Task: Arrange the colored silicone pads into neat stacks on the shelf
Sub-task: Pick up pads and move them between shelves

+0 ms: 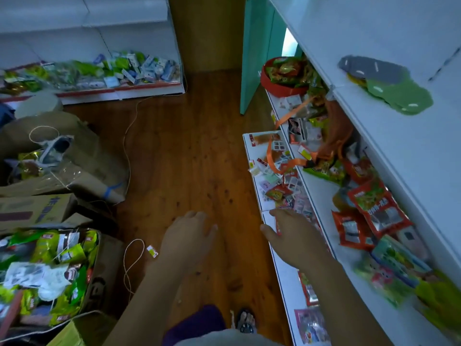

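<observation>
A grey silicone pad (371,68) and a green silicone pad (401,97) lie overlapping on the white upper shelf (324,28) at the right, with a bit of a yellow pad (357,79) showing under them. My left hand (188,233) hovers over the wooden floor, fingers loosely apart and holding nothing. My right hand (296,233) reaches over the lowest shelf board (282,275), its fingers around a small red packet (278,227). Both hands are well below and left of the pads.
The lower shelves at the right hold snack bags (374,211), an orange strap (277,161) and a red basket (284,78). Cardboard boxes (62,156) and a box of green packets (50,265) crowd the left. A low shelf (99,76) stands at the back left. String (132,265) lies on the floor.
</observation>
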Demonstrator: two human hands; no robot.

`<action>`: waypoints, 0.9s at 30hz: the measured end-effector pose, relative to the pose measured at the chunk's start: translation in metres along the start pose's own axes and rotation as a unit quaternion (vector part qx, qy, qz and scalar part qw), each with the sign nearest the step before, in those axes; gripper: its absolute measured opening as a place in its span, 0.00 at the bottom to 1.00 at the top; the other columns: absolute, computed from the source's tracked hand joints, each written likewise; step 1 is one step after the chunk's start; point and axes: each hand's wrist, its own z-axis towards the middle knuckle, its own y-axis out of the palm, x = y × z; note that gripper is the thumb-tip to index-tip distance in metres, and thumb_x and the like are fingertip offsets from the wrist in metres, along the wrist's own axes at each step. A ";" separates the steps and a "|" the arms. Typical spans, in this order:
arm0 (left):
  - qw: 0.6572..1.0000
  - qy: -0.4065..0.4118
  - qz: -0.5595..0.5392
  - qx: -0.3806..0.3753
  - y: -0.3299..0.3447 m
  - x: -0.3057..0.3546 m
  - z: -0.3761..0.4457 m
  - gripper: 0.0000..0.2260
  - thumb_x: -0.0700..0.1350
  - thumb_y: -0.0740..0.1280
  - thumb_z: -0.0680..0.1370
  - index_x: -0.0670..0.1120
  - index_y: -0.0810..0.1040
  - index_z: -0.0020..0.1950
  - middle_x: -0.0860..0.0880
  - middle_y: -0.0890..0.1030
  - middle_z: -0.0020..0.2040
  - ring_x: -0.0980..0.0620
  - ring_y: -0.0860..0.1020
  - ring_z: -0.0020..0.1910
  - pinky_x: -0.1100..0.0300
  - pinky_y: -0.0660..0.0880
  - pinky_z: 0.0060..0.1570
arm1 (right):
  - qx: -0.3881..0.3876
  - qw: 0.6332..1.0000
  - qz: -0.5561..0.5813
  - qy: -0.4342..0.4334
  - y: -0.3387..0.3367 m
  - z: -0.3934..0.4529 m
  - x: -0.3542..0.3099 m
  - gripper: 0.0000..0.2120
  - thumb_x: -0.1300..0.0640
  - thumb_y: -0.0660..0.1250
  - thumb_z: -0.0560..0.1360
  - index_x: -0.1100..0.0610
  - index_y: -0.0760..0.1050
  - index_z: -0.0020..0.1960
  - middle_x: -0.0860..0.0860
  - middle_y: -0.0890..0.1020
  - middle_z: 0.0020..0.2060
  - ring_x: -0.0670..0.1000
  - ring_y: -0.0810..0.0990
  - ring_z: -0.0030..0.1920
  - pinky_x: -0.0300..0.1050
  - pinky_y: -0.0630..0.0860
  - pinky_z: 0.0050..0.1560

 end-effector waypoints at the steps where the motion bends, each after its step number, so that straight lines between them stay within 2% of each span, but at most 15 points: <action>1: 1.000 -0.003 -0.005 0.000 -0.003 -0.003 0.014 0.21 0.60 0.61 0.83 0.51 0.75 0.72 0.49 0.79 0.64 0.46 0.79 0.61 0.49 0.79 0.58 | -0.001 1.000 -0.004 -0.006 -0.003 0.018 -0.003 0.30 0.34 0.58 0.80 0.49 0.69 0.75 0.49 0.77 0.70 0.52 0.77 0.65 0.51 0.77 0.63; 4: 1.000 -0.019 -0.010 -0.016 -0.012 -0.013 0.059 0.22 0.61 0.61 0.82 0.52 0.74 0.73 0.50 0.79 0.65 0.47 0.79 0.61 0.49 0.79 0.59 | -0.022 0.999 -0.021 -0.012 -0.007 0.069 -0.016 0.29 0.33 0.57 0.80 0.48 0.69 0.75 0.48 0.76 0.70 0.52 0.76 0.67 0.52 0.78 0.62; 8: 0.999 -0.009 -0.012 -0.051 -0.026 -0.029 0.132 0.23 0.62 0.59 0.83 0.51 0.74 0.73 0.50 0.80 0.62 0.47 0.81 0.53 0.50 0.80 0.52 | -0.045 0.999 -0.019 -0.008 -0.008 0.142 -0.037 0.29 0.34 0.57 0.80 0.48 0.68 0.76 0.48 0.74 0.72 0.53 0.73 0.70 0.53 0.76 0.65; 11: 0.998 0.017 -0.001 -0.064 -0.053 -0.031 0.195 0.19 0.60 0.60 0.83 0.49 0.76 0.66 0.48 0.80 0.60 0.45 0.81 0.53 0.48 0.81 0.52 | -0.034 0.999 -0.009 0.008 -0.024 0.197 -0.055 0.28 0.35 0.59 0.80 0.48 0.69 0.75 0.49 0.76 0.69 0.52 0.76 0.67 0.51 0.77 0.63; 14: 0.996 0.063 0.010 -0.059 -0.088 -0.021 0.257 0.20 0.60 0.59 0.84 0.49 0.75 0.68 0.48 0.79 0.62 0.46 0.80 0.56 0.52 0.80 0.51 | -0.004 0.999 0.021 0.036 -0.044 0.239 -0.064 0.27 0.35 0.58 0.80 0.47 0.69 0.74 0.48 0.78 0.66 0.50 0.77 0.63 0.50 0.78 0.60; 16: 0.994 0.088 0.024 -0.057 -0.107 -0.006 0.299 0.20 0.59 0.59 0.84 0.48 0.75 0.70 0.47 0.78 0.64 0.44 0.79 0.60 0.51 0.80 0.55 | 0.013 0.997 0.037 0.066 -0.057 0.263 -0.061 0.27 0.34 0.58 0.79 0.47 0.70 0.73 0.48 0.79 0.65 0.50 0.78 0.62 0.51 0.79 0.59; 18: 0.992 0.115 0.032 -0.050 -0.119 0.014 0.338 0.19 0.59 0.60 0.84 0.48 0.77 0.66 0.47 0.79 0.61 0.43 0.79 0.61 0.48 0.80 0.56 | 0.035 0.994 0.046 0.093 -0.069 0.280 -0.053 0.28 0.34 0.58 0.79 0.47 0.71 0.73 0.48 0.79 0.65 0.52 0.78 0.63 0.52 0.79 0.60; 22: 0.979 0.187 0.055 -0.056 -0.125 0.061 0.402 0.17 0.60 0.61 0.82 0.51 0.77 0.63 0.48 0.80 0.58 0.43 0.80 0.60 0.49 0.78 0.55 | 0.057 0.987 0.053 0.140 -0.090 0.308 -0.033 0.28 0.36 0.59 0.81 0.48 0.68 0.76 0.49 0.75 0.71 0.53 0.73 0.70 0.52 0.75 0.66; 27: 0.956 0.284 0.072 -0.033 -0.136 0.142 0.475 0.19 0.59 0.61 0.83 0.51 0.76 0.68 0.47 0.81 0.62 0.44 0.79 0.61 0.51 0.77 0.55 | 0.112 0.976 0.073 0.173 -0.141 0.348 -0.007 0.26 0.36 0.57 0.82 0.47 0.68 0.75 0.48 0.76 0.68 0.52 0.75 0.66 0.51 0.76 0.63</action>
